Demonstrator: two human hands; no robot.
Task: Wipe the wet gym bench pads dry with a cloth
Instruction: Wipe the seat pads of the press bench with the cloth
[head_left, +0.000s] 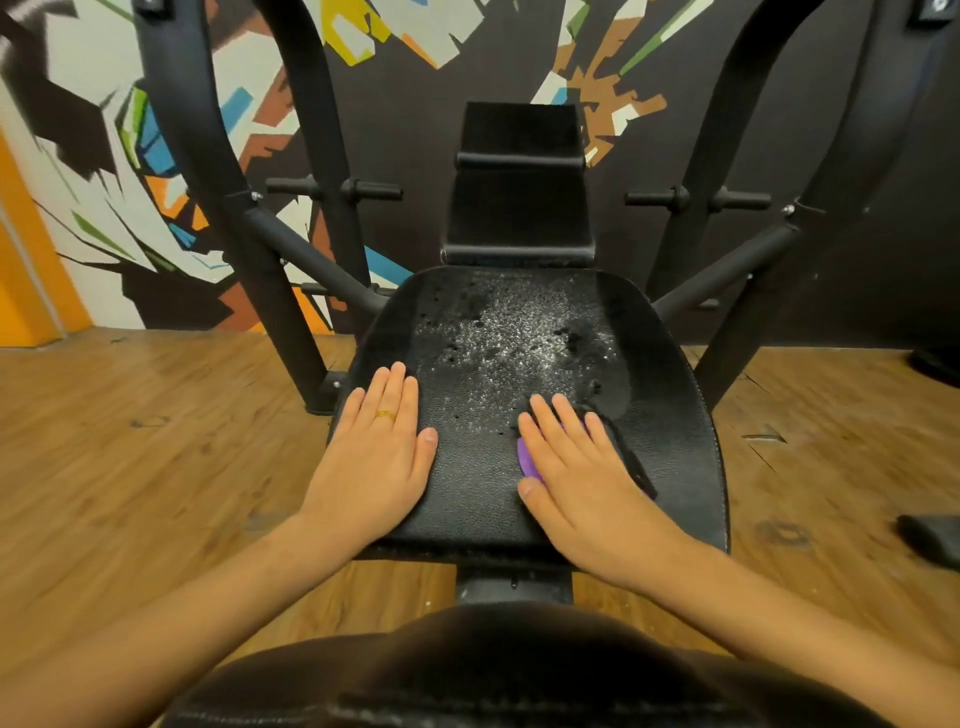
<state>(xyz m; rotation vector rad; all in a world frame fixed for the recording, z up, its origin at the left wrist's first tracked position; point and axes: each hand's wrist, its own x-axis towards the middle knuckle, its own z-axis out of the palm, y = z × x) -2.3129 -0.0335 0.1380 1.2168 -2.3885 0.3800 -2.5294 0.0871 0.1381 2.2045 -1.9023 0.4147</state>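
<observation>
Wiping looks barely begun: droplets (519, 332) cover the middle and far end of the seat pad (478, 499). Right hand (582, 478) presses flat on the purple cloth (525, 457) at its near right; left hand (379, 457) lies flat and empty, near left.

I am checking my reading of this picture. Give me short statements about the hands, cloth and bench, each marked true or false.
1. The right hand presses flat on a purple cloth. True.
2. The left hand grips a bottle. False: it rests flat on the seat pad, empty.
3. Water drops cover the seat pad's middle. True.
4. The left hand is bare of jewellery. False: a gold ring sits on one finger.
</observation>
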